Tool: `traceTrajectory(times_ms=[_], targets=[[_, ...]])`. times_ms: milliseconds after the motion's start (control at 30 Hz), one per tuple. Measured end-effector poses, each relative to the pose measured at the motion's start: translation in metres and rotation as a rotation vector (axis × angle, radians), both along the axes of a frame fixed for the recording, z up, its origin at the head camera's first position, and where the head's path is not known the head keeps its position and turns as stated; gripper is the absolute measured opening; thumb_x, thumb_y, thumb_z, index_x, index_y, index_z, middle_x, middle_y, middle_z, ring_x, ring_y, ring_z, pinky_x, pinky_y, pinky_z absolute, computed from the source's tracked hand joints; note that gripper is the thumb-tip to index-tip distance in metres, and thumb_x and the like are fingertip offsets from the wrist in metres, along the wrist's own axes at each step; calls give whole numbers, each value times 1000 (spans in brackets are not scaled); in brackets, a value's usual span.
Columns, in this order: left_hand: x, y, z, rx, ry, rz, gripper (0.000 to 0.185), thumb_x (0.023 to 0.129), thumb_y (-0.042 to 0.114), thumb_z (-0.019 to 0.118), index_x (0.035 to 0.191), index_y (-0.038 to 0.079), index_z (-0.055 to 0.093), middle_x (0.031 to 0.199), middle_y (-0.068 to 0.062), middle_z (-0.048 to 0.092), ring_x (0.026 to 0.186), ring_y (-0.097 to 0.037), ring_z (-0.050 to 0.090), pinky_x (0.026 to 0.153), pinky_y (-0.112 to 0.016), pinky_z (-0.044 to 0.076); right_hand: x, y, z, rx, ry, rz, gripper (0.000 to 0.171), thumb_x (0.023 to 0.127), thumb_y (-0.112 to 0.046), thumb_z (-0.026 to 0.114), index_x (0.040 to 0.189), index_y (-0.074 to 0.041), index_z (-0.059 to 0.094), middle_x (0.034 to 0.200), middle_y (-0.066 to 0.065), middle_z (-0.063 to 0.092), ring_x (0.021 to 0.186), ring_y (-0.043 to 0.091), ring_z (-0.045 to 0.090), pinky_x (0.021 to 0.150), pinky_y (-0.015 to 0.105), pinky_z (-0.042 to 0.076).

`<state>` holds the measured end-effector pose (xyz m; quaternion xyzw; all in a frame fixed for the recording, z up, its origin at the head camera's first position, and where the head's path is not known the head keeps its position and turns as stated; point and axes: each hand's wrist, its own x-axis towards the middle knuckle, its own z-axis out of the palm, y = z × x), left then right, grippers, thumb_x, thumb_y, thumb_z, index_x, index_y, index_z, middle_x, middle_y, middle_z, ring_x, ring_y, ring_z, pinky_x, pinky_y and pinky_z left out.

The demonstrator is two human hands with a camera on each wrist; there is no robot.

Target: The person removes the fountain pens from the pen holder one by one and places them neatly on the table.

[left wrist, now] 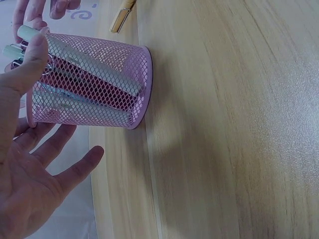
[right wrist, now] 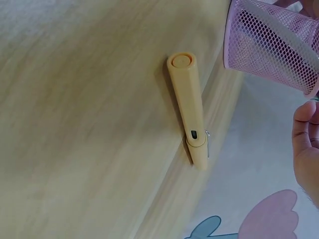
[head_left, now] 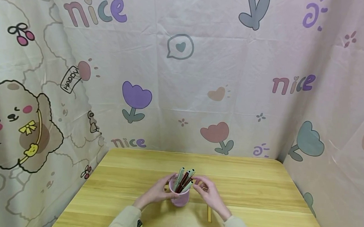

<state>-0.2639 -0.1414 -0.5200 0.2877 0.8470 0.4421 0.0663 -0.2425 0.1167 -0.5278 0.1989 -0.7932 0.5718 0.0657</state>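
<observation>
- Your left fingers (left wrist: 75, 167) are spread and relaxed around the near side of the pink mesh cup (head_left: 179, 194), with the thumb up at its rim; they cradle the cup loosely and do not grip it.
- Your right fingers (head_left: 201, 183) are lightly curled at the cup's rim beside the pen tops; whether they pinch a pen cannot be told from these views.
- Your left hand (head_left: 157, 192) and right hand (head_left: 210, 195) flank the cup, which stands upright near the middle of the tabletop (head_left: 258, 188).
- Several pens (head_left: 184, 179), grey and dark red, already stand in the cup, caps up.
- One yellow pen (right wrist: 192, 112) lies flat on the tabletop just beside the cup, under your right wrist, untouched.
- By my reading, most of the gathering is done; that yellow pen is what remains outside.
</observation>
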Motion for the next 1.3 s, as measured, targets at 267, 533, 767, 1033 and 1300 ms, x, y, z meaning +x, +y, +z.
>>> traceTrajectory(times_ms=[267,533,767,1033,1300], targets=[[0,0,-1,23,-16,-9,89,84,27,81,154,2,33,151,-28,46,134,-53,49,103,-72,46,-2,-4,0,50,54,5,27,95,-4,64,121,1,67,100,17,64,75,3,52,58,12,47],[-1,1,-1,19,-16,-9,90,84,27,81,154,-1,32,151,-28,46,133,-53,49,103,-71,47,-2,-5,0,76,71,12,27,94,-4,64,121,1,66,100,18,64,76,5,53,60,13,47],[0,0,0,5,-2,-7,89,84,29,81,154,1,33,151,-28,47,133,-52,50,103,-71,47,-2,-6,3,63,58,40,29,91,-9,70,119,-3,67,101,15,64,75,4,55,63,15,52],[-1,-1,0,-4,15,-10,89,85,31,80,154,1,33,150,-28,48,133,-50,51,104,-69,48,-6,-5,5,120,106,58,22,90,-9,71,113,-6,69,89,7,61,73,1,51,60,15,49],[0,-1,0,-15,23,-4,90,84,33,80,154,0,34,150,-28,48,133,-49,52,106,-69,46,-10,-5,7,162,169,79,16,91,-4,68,107,-4,67,78,0,50,70,-2,40,58,14,41]])
